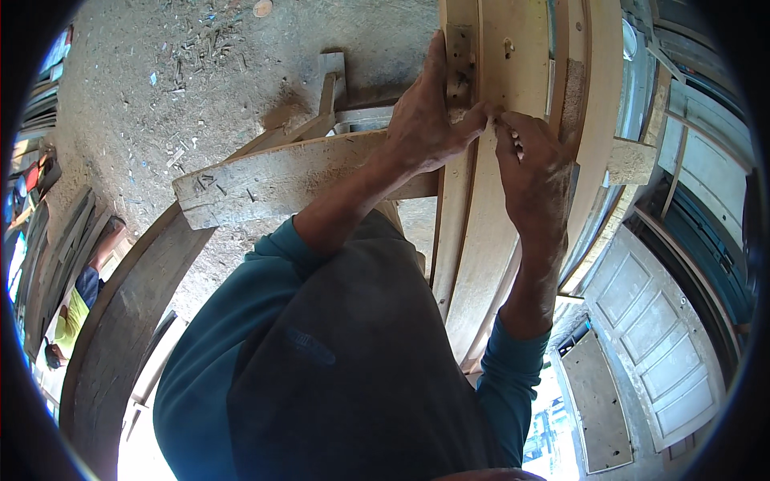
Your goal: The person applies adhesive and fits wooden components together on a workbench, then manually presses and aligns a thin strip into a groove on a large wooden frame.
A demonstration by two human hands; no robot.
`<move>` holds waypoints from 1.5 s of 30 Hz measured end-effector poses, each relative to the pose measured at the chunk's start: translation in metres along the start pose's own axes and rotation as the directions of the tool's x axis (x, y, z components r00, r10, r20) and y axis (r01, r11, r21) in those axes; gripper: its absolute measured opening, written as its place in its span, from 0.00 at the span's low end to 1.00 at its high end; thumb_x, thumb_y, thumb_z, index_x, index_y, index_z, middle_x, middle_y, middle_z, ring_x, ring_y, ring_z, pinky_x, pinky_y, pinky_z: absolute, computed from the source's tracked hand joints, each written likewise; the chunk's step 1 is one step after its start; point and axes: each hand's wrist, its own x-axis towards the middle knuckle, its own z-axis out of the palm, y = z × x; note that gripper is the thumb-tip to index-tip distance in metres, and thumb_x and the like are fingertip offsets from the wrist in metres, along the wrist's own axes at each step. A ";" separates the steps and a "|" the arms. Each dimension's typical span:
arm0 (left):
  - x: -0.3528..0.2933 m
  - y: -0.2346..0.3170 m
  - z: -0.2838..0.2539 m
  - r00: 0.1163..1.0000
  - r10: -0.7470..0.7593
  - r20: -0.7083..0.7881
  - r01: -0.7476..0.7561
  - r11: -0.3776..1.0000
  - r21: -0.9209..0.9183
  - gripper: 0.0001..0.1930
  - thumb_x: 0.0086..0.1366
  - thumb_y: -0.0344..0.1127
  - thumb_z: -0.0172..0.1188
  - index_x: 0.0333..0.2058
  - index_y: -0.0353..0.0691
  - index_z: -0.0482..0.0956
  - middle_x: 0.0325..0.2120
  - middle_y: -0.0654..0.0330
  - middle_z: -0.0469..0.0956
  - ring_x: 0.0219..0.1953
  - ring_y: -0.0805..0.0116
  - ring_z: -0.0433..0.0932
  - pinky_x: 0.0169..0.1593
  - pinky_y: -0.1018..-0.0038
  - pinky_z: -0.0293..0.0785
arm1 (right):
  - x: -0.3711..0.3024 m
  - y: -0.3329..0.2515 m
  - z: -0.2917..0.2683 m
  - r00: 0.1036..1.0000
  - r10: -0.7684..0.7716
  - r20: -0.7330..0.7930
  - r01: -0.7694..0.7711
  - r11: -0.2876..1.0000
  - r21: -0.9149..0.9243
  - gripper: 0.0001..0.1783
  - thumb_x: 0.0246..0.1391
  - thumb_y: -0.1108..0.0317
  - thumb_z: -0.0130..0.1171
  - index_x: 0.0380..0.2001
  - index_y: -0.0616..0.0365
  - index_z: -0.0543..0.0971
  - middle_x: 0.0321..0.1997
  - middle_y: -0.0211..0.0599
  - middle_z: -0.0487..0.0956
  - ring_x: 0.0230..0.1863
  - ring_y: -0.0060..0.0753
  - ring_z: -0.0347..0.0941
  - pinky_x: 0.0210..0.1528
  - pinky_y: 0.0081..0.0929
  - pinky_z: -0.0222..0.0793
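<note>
Long pale timber boards (493,264) run side by side up the middle of the view. My left hand (421,120) lies across the left-hand board, fingers stretched along its edge and thumb pointing right. That thumb meets the fingertips of my right hand (533,164), which is pinched closed over the middle board. Whatever is between the right fingertips is too small to make out. Small whitish bits (518,146) show among its curled fingers. Beyond the hands, the middle board has a small slot-like hole (508,50). A darkened patch with holes (459,64) marks the left-hand board.
A rough crosspiece (297,176) with several nails lying on it juts left from the boards. The dusty floor (216,72) carries wood scraps. Panelled doors (654,337) lean at the right. A person in a yellow-green top (72,321) is at the far left near stacked planks.
</note>
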 end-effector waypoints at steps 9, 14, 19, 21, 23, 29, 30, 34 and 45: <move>-0.001 -0.007 0.002 0.999 0.039 -0.016 -0.038 0.999 0.029 0.56 0.64 0.44 0.69 0.73 0.25 0.35 0.60 0.39 0.74 0.54 0.47 0.83 0.59 0.60 0.79 | -0.001 -0.003 0.002 0.999 0.036 -0.013 -0.036 0.999 0.012 0.08 0.65 0.73 0.59 0.45 0.64 0.80 0.41 0.51 0.82 0.42 0.51 0.83 0.41 0.44 0.79; -0.002 -0.004 0.000 0.999 0.033 -0.004 -0.033 0.999 -0.023 0.55 0.63 0.40 0.68 0.73 0.25 0.35 0.60 0.38 0.73 0.54 0.48 0.83 0.59 0.60 0.79 | -0.001 -0.001 0.004 0.999 0.038 0.000 -0.038 0.999 0.013 0.08 0.66 0.73 0.59 0.45 0.63 0.80 0.41 0.49 0.83 0.41 0.50 0.84 0.40 0.43 0.80; -0.003 -0.003 0.000 0.999 0.035 -0.002 -0.035 0.999 -0.013 0.56 0.62 0.40 0.70 0.73 0.25 0.35 0.59 0.37 0.73 0.54 0.48 0.83 0.60 0.60 0.78 | -0.001 -0.001 0.004 1.000 0.003 -0.018 -0.002 1.000 0.016 0.07 0.66 0.73 0.59 0.44 0.63 0.80 0.41 0.49 0.84 0.41 0.48 0.84 0.40 0.41 0.81; -0.002 -0.007 0.000 0.999 0.051 -0.001 -0.051 0.998 0.034 0.57 0.62 0.43 0.70 0.72 0.24 0.35 0.60 0.36 0.73 0.54 0.47 0.83 0.61 0.59 0.77 | -0.002 0.001 0.004 1.000 0.019 -0.022 -0.018 0.999 0.049 0.07 0.65 0.73 0.59 0.44 0.63 0.81 0.41 0.48 0.84 0.41 0.46 0.85 0.40 0.40 0.82; -0.002 -0.007 0.000 0.999 0.047 0.007 -0.047 0.997 0.064 0.58 0.62 0.46 0.70 0.72 0.24 0.34 0.60 0.36 0.72 0.56 0.46 0.82 0.62 0.58 0.77 | -0.003 0.004 0.005 0.998 0.049 -0.028 -0.046 0.995 0.084 0.07 0.64 0.73 0.60 0.44 0.62 0.81 0.42 0.48 0.84 0.40 0.45 0.85 0.41 0.39 0.82; -0.001 -0.003 -0.001 0.999 0.034 0.038 -0.038 0.994 0.103 0.62 0.60 0.50 0.70 0.72 0.24 0.31 0.61 0.35 0.70 0.58 0.44 0.80 0.62 0.56 0.76 | -0.011 0.012 0.004 0.987 0.142 -0.070 -0.128 0.975 0.180 0.09 0.63 0.73 0.62 0.45 0.61 0.83 0.42 0.46 0.85 0.41 0.39 0.85 0.44 0.34 0.82; -0.001 0.000 -0.001 0.999 0.028 0.043 -0.032 0.995 0.099 0.62 0.60 0.50 0.70 0.72 0.24 0.30 0.61 0.35 0.70 0.58 0.44 0.80 0.62 0.56 0.76 | -0.012 0.013 0.003 0.985 0.161 -0.069 -0.144 0.968 0.206 0.10 0.63 0.72 0.63 0.46 0.61 0.83 0.42 0.44 0.86 0.42 0.36 0.85 0.46 0.33 0.82; 0.000 0.007 0.000 0.997 -0.052 0.053 0.048 0.997 0.058 0.63 0.58 0.44 0.70 0.71 0.22 0.28 0.63 0.33 0.66 0.60 0.42 0.77 0.64 0.58 0.75 | -0.011 0.018 -0.001 0.970 0.226 -0.092 -0.200 0.952 0.230 0.08 0.61 0.74 0.64 0.43 0.61 0.83 0.40 0.46 0.85 0.41 0.40 0.86 0.44 0.34 0.82; 0.001 0.016 0.018 0.993 -0.120 -0.015 0.119 0.990 -0.081 0.63 0.56 0.31 0.70 0.71 0.27 0.23 0.62 0.35 0.62 0.59 0.46 0.77 0.63 0.63 0.76 | 0.064 0.013 -0.016 0.996 -0.031 -0.080 0.033 0.999 0.028 0.08 0.59 0.73 0.64 0.42 0.62 0.82 0.39 0.48 0.85 0.39 0.43 0.85 0.42 0.39 0.81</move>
